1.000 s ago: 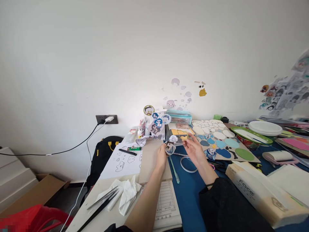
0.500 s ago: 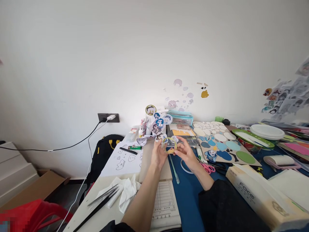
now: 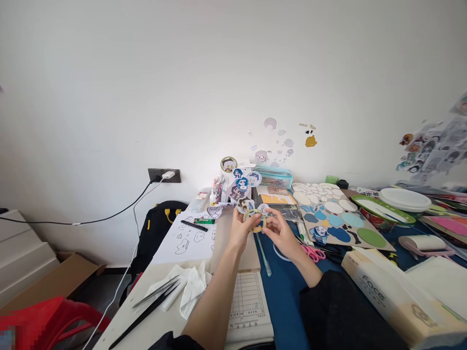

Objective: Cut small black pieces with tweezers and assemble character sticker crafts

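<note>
My left hand (image 3: pixel 241 229) and my right hand (image 3: pixel 279 231) are raised over the table, closed on a thin pale yellow-green ring (image 3: pixel 260 228) between them. The left thumb lies across the ring's opening. The right fingertips pinch its right edge. What the ring is made of I cannot tell. Just above the left fingers shows a round paper cutout of a character (image 3: pixel 245 205); whether the hand touches it is unclear. A small white cutout (image 3: pixel 263 209) sits by the right fingertips. Below the hands lie a brown board (image 3: pixel 235 255) and a pale green pen (image 3: pixel 265 257).
Tweezers (image 3: pixel 156 291) and crumpled tissue (image 3: pixel 195 289) lie front left. A black pen (image 3: pixel 194 226) rests on a drawing sheet (image 3: pixel 170 250). Pink scissors (image 3: pixel 314 253), a sheet of coloured shapes (image 3: pixel 339 221) and a tissue box (image 3: pixel 394 291) stand to the right. A teal pouch (image 3: pixel 273 176) is behind.
My left thumb has moved across the ring's opening, and the ring looks tilted. The round character cutout above the left fingers shows more fully. My right hand has shifted slightly.
</note>
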Demonstrator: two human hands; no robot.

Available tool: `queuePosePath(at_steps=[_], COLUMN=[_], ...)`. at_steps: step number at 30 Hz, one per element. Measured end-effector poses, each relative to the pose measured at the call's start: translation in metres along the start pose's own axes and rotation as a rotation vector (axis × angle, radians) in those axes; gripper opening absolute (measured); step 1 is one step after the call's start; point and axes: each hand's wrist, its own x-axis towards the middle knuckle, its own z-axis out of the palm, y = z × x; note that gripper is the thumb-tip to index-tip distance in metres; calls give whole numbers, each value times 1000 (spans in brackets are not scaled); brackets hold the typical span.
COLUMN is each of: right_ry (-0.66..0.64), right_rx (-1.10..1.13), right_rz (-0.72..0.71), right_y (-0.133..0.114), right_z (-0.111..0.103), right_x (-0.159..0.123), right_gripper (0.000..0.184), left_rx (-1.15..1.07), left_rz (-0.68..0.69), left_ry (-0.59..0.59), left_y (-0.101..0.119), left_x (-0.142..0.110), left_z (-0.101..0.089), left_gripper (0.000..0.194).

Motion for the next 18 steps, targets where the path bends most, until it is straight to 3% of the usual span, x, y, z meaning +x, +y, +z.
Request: queuePosePath(at_steps=[9, 18], right_ry=[190, 250], right_rx=[-105, -205], right_rz=[22, 69], right_y=[2, 3], right_z=[-9, -8], right_x=[3, 2], right_gripper=[15, 24], left_rx=[151, 170], left_rz=[-28, 47], left_ry=[-24, -16], left_y=[-7, -13], left_x=[4, 5], left_z=[-7, -4], left_gripper=[60, 59])
